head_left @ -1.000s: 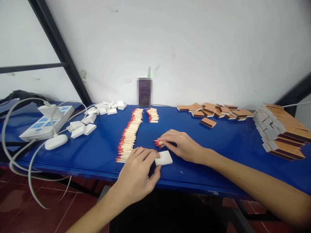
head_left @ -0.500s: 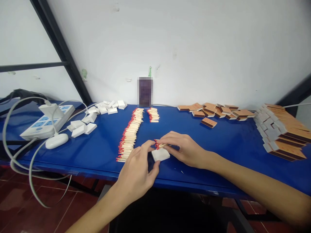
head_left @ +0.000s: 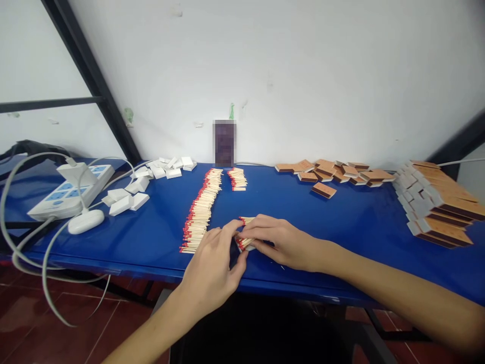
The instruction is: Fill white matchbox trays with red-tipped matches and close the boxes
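Observation:
My left hand (head_left: 214, 260) grips the left end of a small white matchbox tray (head_left: 251, 248), thumb on the near side and fingers on the far side. My right hand (head_left: 284, 240), its fingers pinched together, holds a bunch of matches (head_left: 246, 242) low at the tray, red heads pointing left. The fingers hide most of the tray, so how far the matches lie inside it is unclear. Just beyond the right fingertips more matches (head_left: 246, 221) show. To the left of the hands runs a long row of matches (head_left: 200, 210), with a shorter row (head_left: 237, 179) behind.
White trays (head_left: 121, 205) lie loose at the left, near a power strip (head_left: 71, 189) with looping white cables. Orange matchbox sleeves (head_left: 324, 190) are scattered at the back right. Stacked matchboxes (head_left: 443, 202) stand far right. A pixelated dark rectangle (head_left: 225, 144) is at the wall.
My right hand has brought its matches down and slightly toward me, from above the tray's far edge onto the tray. My left hand keeps its hold.

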Action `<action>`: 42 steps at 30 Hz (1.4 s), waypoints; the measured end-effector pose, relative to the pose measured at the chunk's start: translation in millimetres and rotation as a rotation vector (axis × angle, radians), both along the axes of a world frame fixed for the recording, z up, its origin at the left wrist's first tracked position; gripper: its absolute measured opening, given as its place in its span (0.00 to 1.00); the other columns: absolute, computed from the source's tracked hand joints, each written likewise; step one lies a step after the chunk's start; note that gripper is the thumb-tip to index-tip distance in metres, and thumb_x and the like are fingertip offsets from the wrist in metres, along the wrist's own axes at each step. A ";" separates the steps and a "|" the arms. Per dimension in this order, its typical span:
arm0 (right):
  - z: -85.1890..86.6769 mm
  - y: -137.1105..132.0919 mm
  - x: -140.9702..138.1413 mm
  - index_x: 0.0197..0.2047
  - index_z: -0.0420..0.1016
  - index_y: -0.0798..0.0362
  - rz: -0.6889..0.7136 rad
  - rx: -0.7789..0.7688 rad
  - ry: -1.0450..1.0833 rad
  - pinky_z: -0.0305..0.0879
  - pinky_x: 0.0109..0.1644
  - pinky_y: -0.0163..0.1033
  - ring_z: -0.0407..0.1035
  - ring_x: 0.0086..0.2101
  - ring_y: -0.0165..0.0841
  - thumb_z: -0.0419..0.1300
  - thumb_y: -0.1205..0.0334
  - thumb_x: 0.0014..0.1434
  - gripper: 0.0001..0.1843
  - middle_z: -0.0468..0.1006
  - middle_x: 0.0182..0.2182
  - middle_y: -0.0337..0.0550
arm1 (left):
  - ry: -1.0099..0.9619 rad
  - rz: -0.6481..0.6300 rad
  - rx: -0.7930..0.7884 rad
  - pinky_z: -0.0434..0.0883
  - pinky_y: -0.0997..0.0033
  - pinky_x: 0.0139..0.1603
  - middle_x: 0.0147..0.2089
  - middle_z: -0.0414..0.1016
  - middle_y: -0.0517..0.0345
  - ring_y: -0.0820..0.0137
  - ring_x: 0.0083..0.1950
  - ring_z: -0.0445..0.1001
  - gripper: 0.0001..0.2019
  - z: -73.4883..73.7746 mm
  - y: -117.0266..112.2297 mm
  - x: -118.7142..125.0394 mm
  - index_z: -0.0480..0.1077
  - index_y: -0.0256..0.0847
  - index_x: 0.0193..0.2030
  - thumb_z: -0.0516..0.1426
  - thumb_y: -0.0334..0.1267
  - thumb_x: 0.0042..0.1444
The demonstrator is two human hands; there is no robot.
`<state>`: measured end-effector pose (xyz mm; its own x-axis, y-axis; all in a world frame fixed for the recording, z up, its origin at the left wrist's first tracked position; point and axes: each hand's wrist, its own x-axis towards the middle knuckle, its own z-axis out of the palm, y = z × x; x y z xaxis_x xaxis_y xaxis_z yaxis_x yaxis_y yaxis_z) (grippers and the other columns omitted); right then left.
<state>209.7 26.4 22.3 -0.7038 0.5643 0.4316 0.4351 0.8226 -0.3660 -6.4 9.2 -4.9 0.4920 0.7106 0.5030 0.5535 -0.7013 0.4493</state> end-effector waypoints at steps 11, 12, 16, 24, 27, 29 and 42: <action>7.8 -2.4 1.3 0.54 0.76 0.50 -0.035 -0.057 -0.010 0.70 0.58 0.49 0.72 0.52 0.37 0.55 0.69 0.67 0.15 0.81 0.47 0.48 | 0.026 -0.005 0.062 0.69 0.52 0.55 0.55 0.72 0.48 0.55 0.55 0.72 0.22 2.4 -0.1 0.9 0.55 0.44 0.64 0.54 0.33 0.65; 8.2 -2.3 1.6 0.53 0.76 0.50 -0.036 -0.065 -0.011 0.70 0.57 0.48 0.73 0.52 0.37 0.55 0.70 0.67 0.15 0.81 0.47 0.47 | 0.027 -0.005 0.061 0.69 0.52 0.56 0.55 0.72 0.48 0.55 0.55 0.72 0.22 2.6 0.0 1.0 0.56 0.44 0.63 0.54 0.33 0.65; 8.5 -1.5 3.3 0.50 0.76 0.50 -0.055 -0.068 -0.017 0.71 0.54 0.45 0.74 0.49 0.35 0.55 0.71 0.66 0.14 0.82 0.45 0.45 | 0.031 -0.007 0.049 0.69 0.53 0.55 0.53 0.73 0.49 0.55 0.54 0.71 0.19 4.5 0.1 1.6 0.59 0.44 0.60 0.55 0.32 0.64; 7.3 -1.4 2.8 0.48 0.76 0.52 -0.015 -0.058 0.034 0.70 0.43 0.38 0.74 0.38 0.31 0.54 0.71 0.66 0.13 0.82 0.38 0.43 | 0.036 -0.006 0.057 0.67 0.51 0.58 0.51 0.73 0.51 0.57 0.52 0.72 0.16 5.4 -0.6 1.5 0.60 0.43 0.58 0.55 0.32 0.64; 6.2 -1.4 2.5 0.47 0.77 0.52 0.002 -0.034 0.040 0.68 0.45 0.41 0.73 0.37 0.32 0.53 0.71 0.67 0.13 0.82 0.37 0.42 | 0.046 -0.013 0.074 0.67 0.50 0.58 0.50 0.74 0.51 0.57 0.51 0.72 0.16 6.2 -0.1 2.1 0.61 0.43 0.57 0.54 0.31 0.63; 5.3 -1.0 2.7 0.46 0.77 0.52 -0.002 -0.019 0.032 0.66 0.45 0.42 0.72 0.36 0.32 0.53 0.72 0.67 0.13 0.82 0.36 0.42 | 0.052 -0.012 0.081 0.68 0.51 0.57 0.50 0.74 0.51 0.57 0.51 0.72 0.16 6.8 -0.1 2.2 0.61 0.43 0.57 0.54 0.31 0.63; 15.0 -1.4 11.2 0.35 0.75 0.51 -0.265 0.045 0.066 0.56 0.35 0.37 0.57 0.19 0.26 0.57 0.64 0.62 0.06 0.63 0.15 0.28 | 0.032 -0.003 0.062 0.71 0.53 0.51 0.44 0.75 0.53 0.56 0.48 0.74 0.09 7.0 -1.1 3.1 0.65 0.44 0.47 0.56 0.32 0.61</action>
<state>220.9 25.0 37.3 -0.5039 0.7040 0.5004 0.6138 0.6995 -0.3660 -3.3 8.2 2.1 0.5105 0.6773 0.5298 0.5651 -0.7286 0.3869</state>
